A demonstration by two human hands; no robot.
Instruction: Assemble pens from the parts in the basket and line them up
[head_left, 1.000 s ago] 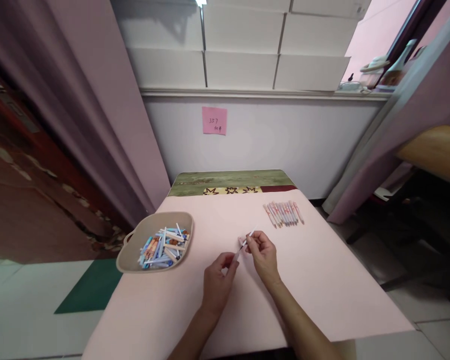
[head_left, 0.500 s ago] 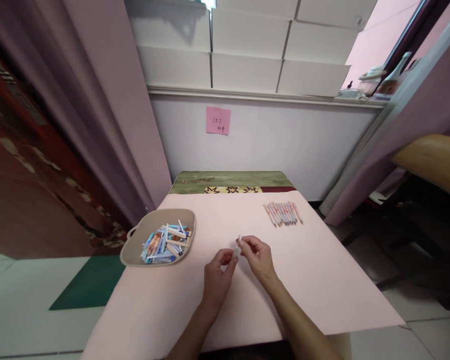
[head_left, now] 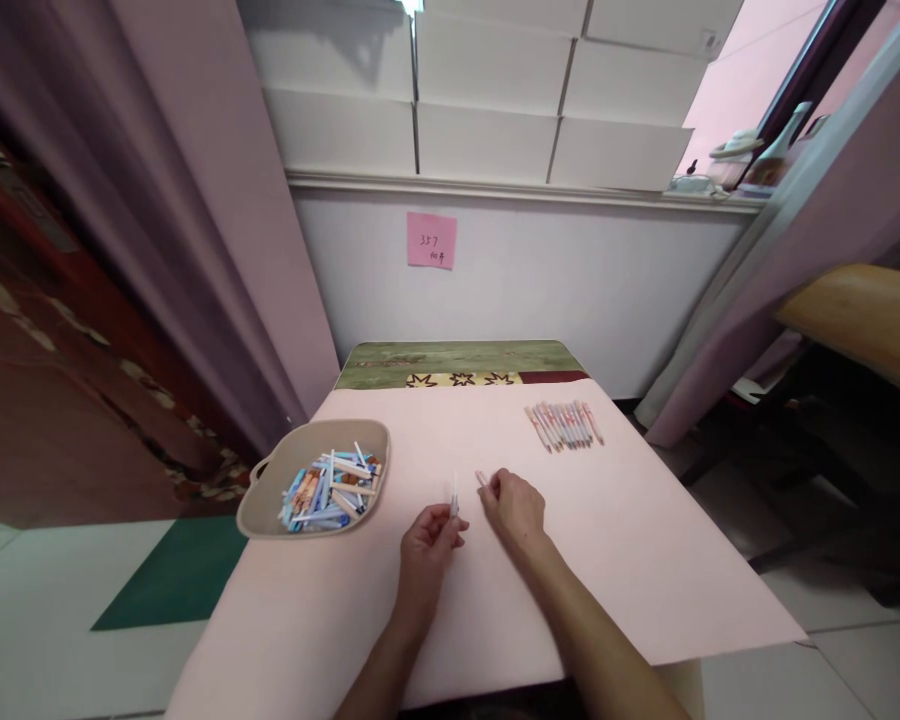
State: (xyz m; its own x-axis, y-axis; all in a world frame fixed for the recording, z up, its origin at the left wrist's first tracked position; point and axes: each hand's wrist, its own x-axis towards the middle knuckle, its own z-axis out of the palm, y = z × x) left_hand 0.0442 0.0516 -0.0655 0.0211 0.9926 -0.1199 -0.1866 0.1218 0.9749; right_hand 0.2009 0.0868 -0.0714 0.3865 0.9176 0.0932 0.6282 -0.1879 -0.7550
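Observation:
My left hand [head_left: 427, 545] pinches a small pale pen piece [head_left: 454, 506] with a thin white stem, like a refill, pointing up from it. Closed around a short whitish-pink pen barrel [head_left: 482, 478], my right hand [head_left: 519, 505] is just to the right, low over the table. A small gap separates the two pieces. To the left stands a beige basket [head_left: 251, 515] holding a jumble of blue, white, tan and brown pen parts [head_left: 334, 488]. Several slim pens [head_left: 565, 426] lie side by side in a row at the far right of the table.
A pink cloth [head_left: 450, 430] covers most of the table, and its green patterned far end [head_left: 465, 355] meets the wall. A pink note [head_left: 431, 240] is stuck to that wall. Purple curtains [head_left: 195, 200] hang at the left, with a wooden chair-like thing [head_left: 862, 310] at the right.
My hands have drawn apart; each now has its own pen piece where they met at one before. The left hand moved slightly left, and the thin stem became visible.

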